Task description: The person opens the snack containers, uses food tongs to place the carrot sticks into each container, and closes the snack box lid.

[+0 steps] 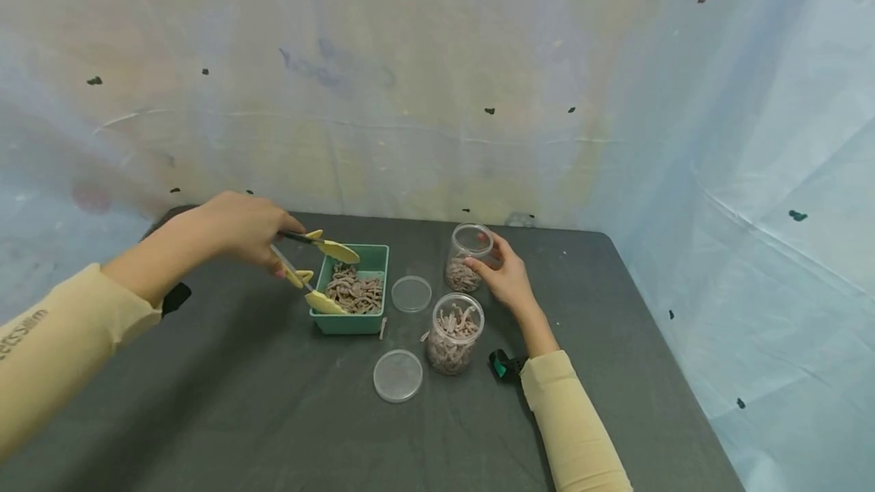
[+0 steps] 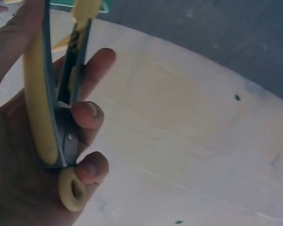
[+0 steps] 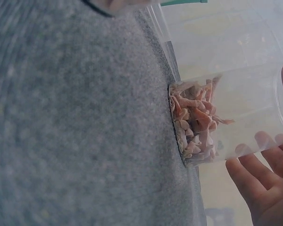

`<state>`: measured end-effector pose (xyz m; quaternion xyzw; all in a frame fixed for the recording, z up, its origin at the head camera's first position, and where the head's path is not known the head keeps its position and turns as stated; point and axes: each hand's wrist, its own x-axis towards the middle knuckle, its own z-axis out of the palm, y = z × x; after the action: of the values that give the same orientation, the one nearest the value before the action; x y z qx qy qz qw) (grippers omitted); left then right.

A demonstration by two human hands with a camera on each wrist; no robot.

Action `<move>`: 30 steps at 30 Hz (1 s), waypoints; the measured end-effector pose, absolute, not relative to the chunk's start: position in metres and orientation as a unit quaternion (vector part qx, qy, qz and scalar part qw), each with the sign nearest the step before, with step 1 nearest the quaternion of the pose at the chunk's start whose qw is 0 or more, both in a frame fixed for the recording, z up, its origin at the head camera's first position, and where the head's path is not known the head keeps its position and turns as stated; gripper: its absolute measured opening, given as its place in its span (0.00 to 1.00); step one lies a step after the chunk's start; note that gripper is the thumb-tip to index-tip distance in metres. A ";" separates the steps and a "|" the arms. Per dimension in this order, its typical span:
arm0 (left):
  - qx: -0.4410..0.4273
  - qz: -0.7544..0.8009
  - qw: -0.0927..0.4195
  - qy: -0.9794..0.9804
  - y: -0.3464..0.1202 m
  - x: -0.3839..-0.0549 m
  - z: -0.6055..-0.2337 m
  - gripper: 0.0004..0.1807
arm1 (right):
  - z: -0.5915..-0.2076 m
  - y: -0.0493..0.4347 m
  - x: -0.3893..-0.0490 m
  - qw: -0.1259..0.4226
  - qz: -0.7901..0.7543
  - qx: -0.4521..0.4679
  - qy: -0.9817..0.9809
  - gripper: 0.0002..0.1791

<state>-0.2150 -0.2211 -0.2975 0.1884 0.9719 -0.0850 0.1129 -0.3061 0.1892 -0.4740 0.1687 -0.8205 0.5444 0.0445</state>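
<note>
My left hand grips a pair of tongs with yellow tips, its fingers curled round the handles in the left wrist view. The spread tips reach over a green plastic tub holding greyish-brown, twisted strips. With fingers and thumb, my right hand holds the side of a clear jar standing at the back. Strips fill roughly its lower half. Closer to me stands a second open clear jar, filled nearly to the rim with the same strips.
Two round clear lids lie between tub and jars, one farther back and one nearer. A loose strip is beside the tub's front corner. The dark tabletop meets a pale sheet at the back.
</note>
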 end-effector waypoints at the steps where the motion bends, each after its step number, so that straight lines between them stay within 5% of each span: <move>1: 0.183 -0.085 0.121 0.972 -0.217 -0.216 -0.296 0.46 | -0.474 0.189 -0.306 0.045 0.544 0.168 -0.821 0.40; 16: 0.159 -0.090 0.177 0.967 -0.204 -0.227 -0.296 0.33 | -0.456 0.185 -0.290 0.036 0.544 0.172 -0.821 0.38; 30: 0.183 -0.123 0.158 0.963 -0.203 -0.234 -0.300 0.28 | -0.445 0.183 -0.279 0.038 0.538 0.172 -0.824 0.38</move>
<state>-0.2342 -0.2031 -0.3000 0.1827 0.9626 -0.1234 0.1575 -0.2787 0.1826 -0.4449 0.1724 -0.8242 0.5381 0.0379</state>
